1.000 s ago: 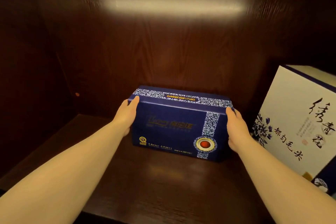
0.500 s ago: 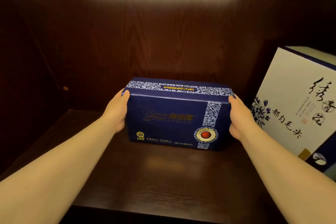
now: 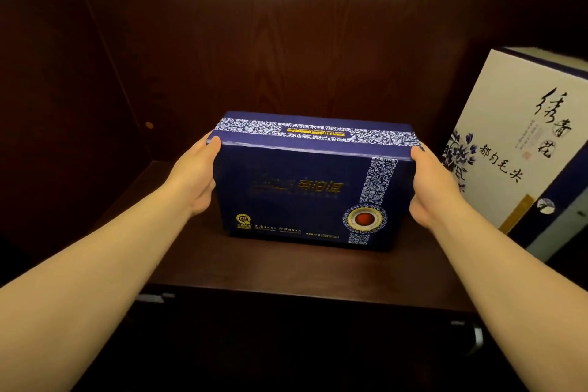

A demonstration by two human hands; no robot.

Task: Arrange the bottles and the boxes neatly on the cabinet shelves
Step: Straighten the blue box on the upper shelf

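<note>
A dark blue box (image 3: pixel 305 188) with white floral bands and a red seal stands on its long side on the dark wooden cabinet shelf (image 3: pixel 286 267). My left hand (image 3: pixel 194 178) presses against its left end and my right hand (image 3: pixel 432 188) grips its right end, thumbs on the top edge. To the right stands a taller white and blue box (image 3: pixel 521 143) with black calligraphy, tilted in view and close to my right hand. No bottles are in view.
The cabinet's dark back wall (image 3: pixel 286 41) is right behind the blue box and its left side wall (image 3: pixel 63 105) stands a hand's width from my left hand. The shelf's front edge (image 3: pixel 286 291) runs below the box, with darkness underneath.
The blue box, held at both ends, has come nearer to the shelf's front and sits larger in view. The view has tipped down, showing the shelf's front edge.
</note>
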